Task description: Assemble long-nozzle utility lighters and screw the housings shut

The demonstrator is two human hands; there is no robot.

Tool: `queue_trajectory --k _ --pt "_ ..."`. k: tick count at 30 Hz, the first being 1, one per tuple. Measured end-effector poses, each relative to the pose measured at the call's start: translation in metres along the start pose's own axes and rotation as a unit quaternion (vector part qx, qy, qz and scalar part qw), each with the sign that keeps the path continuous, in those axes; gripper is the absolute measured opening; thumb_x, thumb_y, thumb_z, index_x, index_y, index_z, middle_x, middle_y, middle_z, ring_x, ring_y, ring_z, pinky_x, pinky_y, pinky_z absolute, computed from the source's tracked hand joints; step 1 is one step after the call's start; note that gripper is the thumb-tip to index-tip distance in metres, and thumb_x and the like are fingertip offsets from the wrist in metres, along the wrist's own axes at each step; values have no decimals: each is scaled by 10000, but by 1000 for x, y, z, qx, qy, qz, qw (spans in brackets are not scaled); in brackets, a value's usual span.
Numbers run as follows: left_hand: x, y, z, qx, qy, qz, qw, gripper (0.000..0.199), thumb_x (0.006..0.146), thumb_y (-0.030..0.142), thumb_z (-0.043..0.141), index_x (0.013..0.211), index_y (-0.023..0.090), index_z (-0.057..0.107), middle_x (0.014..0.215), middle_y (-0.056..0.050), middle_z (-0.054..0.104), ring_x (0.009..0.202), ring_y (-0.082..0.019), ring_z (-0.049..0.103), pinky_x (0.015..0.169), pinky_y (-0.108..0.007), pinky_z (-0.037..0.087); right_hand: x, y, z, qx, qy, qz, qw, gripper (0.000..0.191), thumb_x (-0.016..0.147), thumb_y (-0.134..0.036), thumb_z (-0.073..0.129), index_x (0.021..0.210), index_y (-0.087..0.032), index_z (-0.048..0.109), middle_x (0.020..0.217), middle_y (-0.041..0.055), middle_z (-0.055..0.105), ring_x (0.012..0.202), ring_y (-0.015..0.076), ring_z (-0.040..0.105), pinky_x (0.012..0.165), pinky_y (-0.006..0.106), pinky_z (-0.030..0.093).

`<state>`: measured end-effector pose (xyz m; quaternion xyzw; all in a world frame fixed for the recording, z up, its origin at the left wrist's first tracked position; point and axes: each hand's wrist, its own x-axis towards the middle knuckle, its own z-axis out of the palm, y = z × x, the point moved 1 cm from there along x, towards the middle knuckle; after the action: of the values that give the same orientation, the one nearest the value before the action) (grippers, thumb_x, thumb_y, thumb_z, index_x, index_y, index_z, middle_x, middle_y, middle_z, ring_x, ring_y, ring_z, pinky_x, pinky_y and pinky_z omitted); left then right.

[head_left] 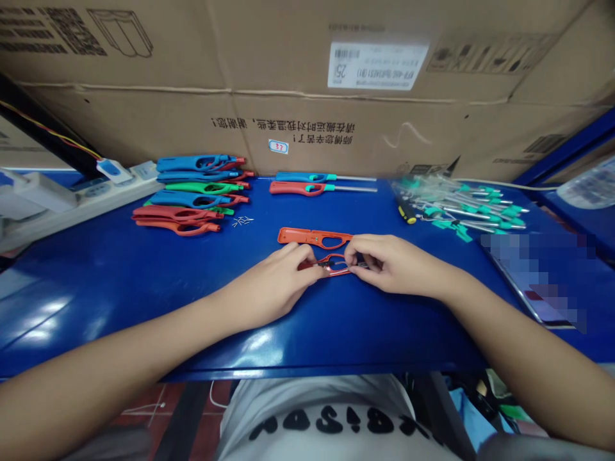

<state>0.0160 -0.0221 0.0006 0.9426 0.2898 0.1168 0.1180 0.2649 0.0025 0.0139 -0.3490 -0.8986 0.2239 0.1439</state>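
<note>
Both hands meet over an opened orange-red lighter shell [339,272] on the blue table. My left hand [288,275] pinches the shell's left part, its fingers closed around small parts inside. My right hand [384,261] is closed at the shell's right part, with fingertips on a small metal piece that is mostly hidden. Just beyond them lies the other orange shell half [314,237], its inner side up. Farther back are two assembled lighters with metal tubes, one blue [298,177] and one red [295,188].
Stacked lighter shells [187,198] and small screws [243,221] lie at the left. Metal tubes with teal ends [471,208], a yellow-black screwdriver [406,213] and a phone [533,288] are at the right. A power strip [96,198] runs along the left; a cardboard box [288,64] stands behind.
</note>
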Motion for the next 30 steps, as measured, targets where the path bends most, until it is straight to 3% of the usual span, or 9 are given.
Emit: queue_trajectory --k 17,24,30 --pt "-2 1 -3 41 -2 -2 999 360 1010 158 478 1321 256 631 1143 -94 615 1044 -233 578 906 -382 524 -1 -2 -3 5 -22 -54 998 168 889 -116 592 962 -194 721 977 59 719 808 162 659 708 274 483" --pt "-2 3 -5 57 4 1 998 334 1030 214 456 1296 247 655 1127 -103 631 1018 -247 600 868 -392 531 -1 0 -4 20 -14 -59 998 169 899 -134 605 970 -193 747 958 65 737 809 165 682 718 276 512" --pt "-3 1 -4 21 27 8 999 335 1019 202 480 1296 285 648 1218 -89 625 1112 -233 601 948 -380 527 -2 3 -5 31 -13 -61 998 177 911 -163 612 988 -199 768 964 70 764 829 171 706 743 288 533"
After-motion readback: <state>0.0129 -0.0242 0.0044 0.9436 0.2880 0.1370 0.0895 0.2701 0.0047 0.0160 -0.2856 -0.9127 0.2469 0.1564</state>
